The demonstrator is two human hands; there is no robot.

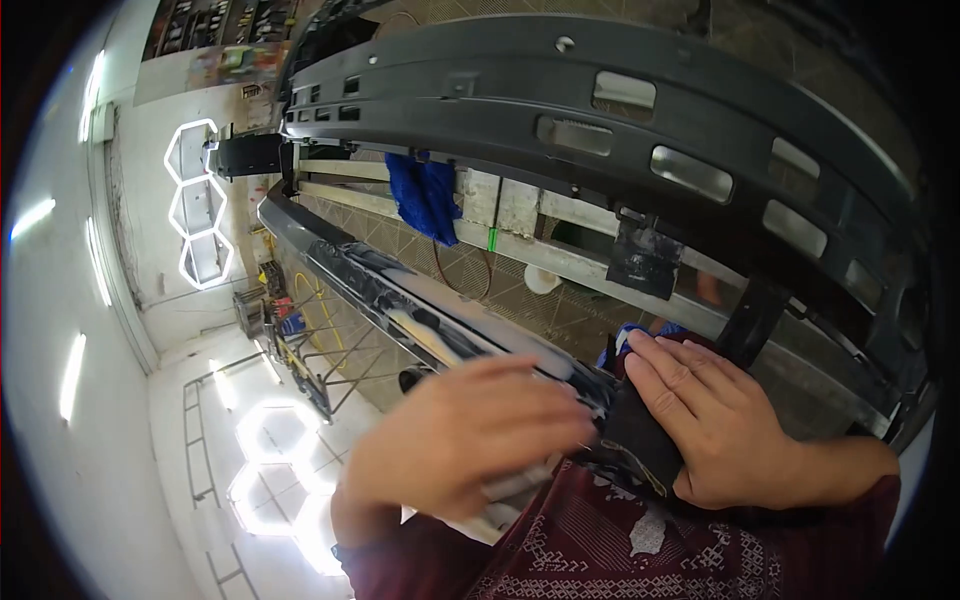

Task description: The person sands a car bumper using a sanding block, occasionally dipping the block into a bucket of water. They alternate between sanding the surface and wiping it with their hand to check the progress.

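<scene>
A long dark bumper-like car part (pixel 450 310), patched with beige and grey filler along its face, runs from the upper left down to my body. My left hand (pixel 475 430) is over its near end, fingers stretched and smeared by motion; whether anything lies under them is hidden. My right hand (pixel 710 415) lies flat on a black piece (pixel 640 425) at that near end, fingers extended and its thumb out of sight. A bit of blue cloth (pixel 625 335) shows just beyond my right fingertips.
A large dark bumper (pixel 480 100) with rectangular cutouts arches across the top. Under it, a pale metal frame (pixel 560 260) carries a blue cloth (pixel 422 195). A white round object (pixel 541 279) is near the floor. Hexagonal lights (pixel 197 205) hang by the wall; a yellow hose (pixel 320 310) lies left.
</scene>
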